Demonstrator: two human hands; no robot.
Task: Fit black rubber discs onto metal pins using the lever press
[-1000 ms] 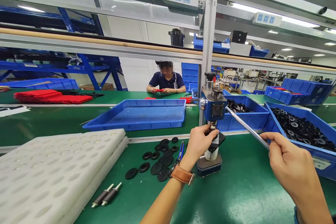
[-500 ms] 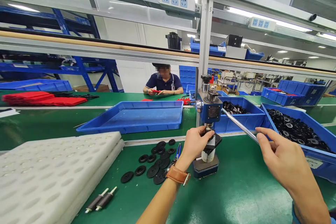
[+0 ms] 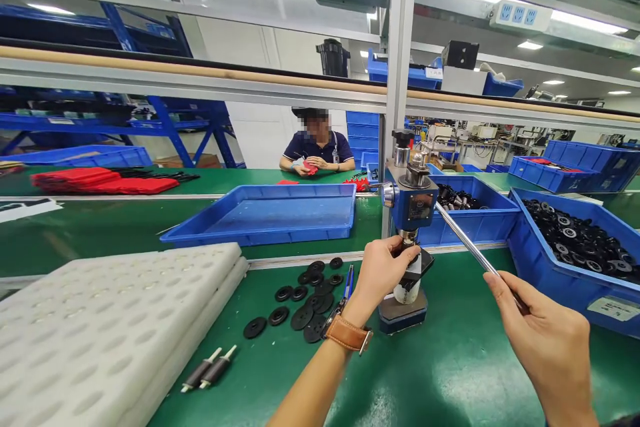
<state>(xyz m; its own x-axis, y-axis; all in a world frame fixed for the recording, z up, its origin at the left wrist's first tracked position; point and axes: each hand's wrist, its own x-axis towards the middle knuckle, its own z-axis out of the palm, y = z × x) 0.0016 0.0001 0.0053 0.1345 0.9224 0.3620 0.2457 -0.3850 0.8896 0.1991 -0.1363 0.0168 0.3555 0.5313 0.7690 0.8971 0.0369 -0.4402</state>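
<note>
A small blue hand press (image 3: 419,203) with a dark base stands on the green bench in front of me. My left hand (image 3: 383,273), with a brown watch strap at the wrist, is closed at the press just under its ram. Its fingertips pinch a small part there, mostly hidden by the fingers. My right hand (image 3: 543,330) is closed round the lower end of the shiny press lever (image 3: 465,237), which slants down to the right. Left of the press lie several black discs (image 3: 279,315) and blue-handled pliers (image 3: 349,282).
White foam trays (image 3: 120,307) are stacked at left, with two dark rollers (image 3: 219,371) beside them. A blue tray (image 3: 285,213) lies behind. Blue bins of black parts (image 3: 580,237) stand at right. Across the bench a person (image 3: 317,147) handles a red piece.
My right hand's fingers, looser at the lever's end before, now wrap round it. My left hand stays at the press. The whole view has shifted slightly. The person opposite has raised the red piece.
</note>
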